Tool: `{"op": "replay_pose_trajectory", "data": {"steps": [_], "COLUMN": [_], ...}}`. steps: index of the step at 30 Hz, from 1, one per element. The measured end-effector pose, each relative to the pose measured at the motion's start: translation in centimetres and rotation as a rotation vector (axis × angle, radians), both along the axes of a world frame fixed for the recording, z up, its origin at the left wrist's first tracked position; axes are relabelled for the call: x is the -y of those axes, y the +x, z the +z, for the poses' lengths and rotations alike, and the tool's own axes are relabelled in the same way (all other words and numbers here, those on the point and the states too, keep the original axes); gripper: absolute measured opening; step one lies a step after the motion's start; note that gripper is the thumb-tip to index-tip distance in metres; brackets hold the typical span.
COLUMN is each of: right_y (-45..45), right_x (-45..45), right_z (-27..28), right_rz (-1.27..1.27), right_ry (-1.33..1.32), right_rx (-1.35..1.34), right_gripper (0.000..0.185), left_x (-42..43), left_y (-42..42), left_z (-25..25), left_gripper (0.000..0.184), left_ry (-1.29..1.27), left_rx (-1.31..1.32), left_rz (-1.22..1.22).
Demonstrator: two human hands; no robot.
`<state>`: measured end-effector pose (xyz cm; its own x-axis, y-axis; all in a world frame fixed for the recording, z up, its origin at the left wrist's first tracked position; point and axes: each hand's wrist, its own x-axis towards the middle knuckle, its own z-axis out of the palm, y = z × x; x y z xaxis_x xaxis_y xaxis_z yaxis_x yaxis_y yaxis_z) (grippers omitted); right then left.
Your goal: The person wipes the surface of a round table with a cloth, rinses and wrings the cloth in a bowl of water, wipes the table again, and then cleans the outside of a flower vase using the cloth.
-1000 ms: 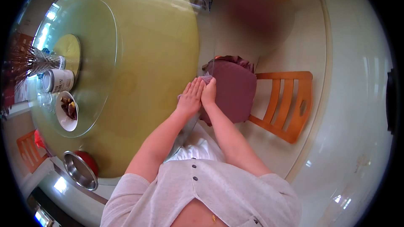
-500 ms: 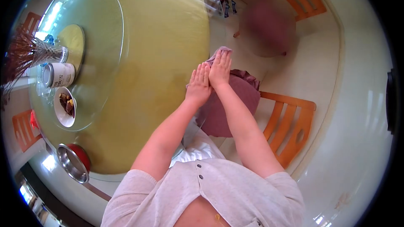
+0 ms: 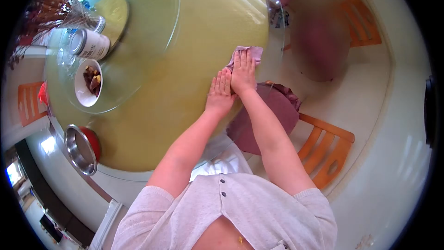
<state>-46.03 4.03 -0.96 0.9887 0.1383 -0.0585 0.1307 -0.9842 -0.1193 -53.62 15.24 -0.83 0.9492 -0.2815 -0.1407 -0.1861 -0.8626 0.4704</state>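
Observation:
A pinkish-purple cloth [image 3: 255, 54] lies on the glass-topped round table [image 3: 185, 125] near its right edge. My right hand [image 3: 243, 75] presses flat on the cloth, fingers stretched forward, and the cloth shows past the fingertips. Beside and slightly nearer to me, my left hand [image 3: 220, 93] also lies flat with straight fingers. Its index-finger side touches my right hand. How much cloth lies beneath the left palm is hidden.
On the glass turntable [image 3: 138, 93] stand a white bowl of brown food pieces [image 3: 79, 88], a white can [image 3: 95, 45] and a vase of dried stems [image 3: 92, 21]. A metal basin [image 3: 81, 155] is at the left edge. A purple-covered chair [image 3: 263, 125] is close on the right.
The view has turned, so the table and its things appear farther right and higher. Both hands stay flat together, now farther in from the table edge; more cloth shows spread beyond my right fingers.

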Motion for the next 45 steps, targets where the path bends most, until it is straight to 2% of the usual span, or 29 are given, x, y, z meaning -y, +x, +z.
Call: {"op": "replay_pose_trajectory", "data": {"steps": [6, 9, 16, 23, 27, 31, 33, 37, 40, 45], "right_y": [-0.3, -0.6, -3.4, -8.3, -12.2, -14.6, -14.5, -14.3, -13.4, -10.0], "right_x": [-7.2, -12.8, -26.6, -33.6, -35.1, -35.1, -35.1, -34.3, -33.0, -29.6], "right_z": [0.4, 0.8, 0.8, 0.7, 1.5, 0.7, 0.0, 1.5, 1.3, 1.5], "right_rz": [0.135, 0.249, 0.553, 0.765, 0.838, 0.832, 0.835, 0.765, 0.710, 0.650], "right_ry": [-0.019, 0.068, 0.115, 0.160, 0.167, 0.217, 0.224, 0.268, 0.266, 0.233], "right_rx": [-0.015, -0.052, -0.065, -0.035, -0.092, -0.069, -0.096, -0.214, -0.181, -0.209], "right_gripper": [0.074, 0.075, 0.073, 0.073, 0.074, 0.075, 0.075, 0.068, 0.067, 0.068], "left_x": [-5.8, -10.2, -21.1, -26.0, -26.9, -26.9, -26.5, -25.8, -25.3, -23.1], "left_y": [-1.9, -3.7, -8.6, -14.7, -19.0, -21.3, -20.9, -19.9, -18.6, -15.4], "left_z": [0.0, -1.3, -0.4, -1.5, -0.3, -0.7, -0.5, -1.1, -0.9, -1.0], "left_gripper": [0.091, 0.092, 0.092, 0.092, 0.093, 0.097, 0.096, 0.100, 0.100, 0.100], "left_ry": [0.079, 0.115, 0.145, 0.169, 0.151, 0.190, 0.202, 0.231, 0.262, 0.245], "left_rx": [-0.084, -0.004, -0.077, 0.003, -0.041, 0.050, -0.041, -0.012, -0.035, -0.085], "left_rz": [0.144, 0.256, 0.519, 0.677, 0.739, 0.727, 0.749, 0.757, 0.736, 0.603]}}
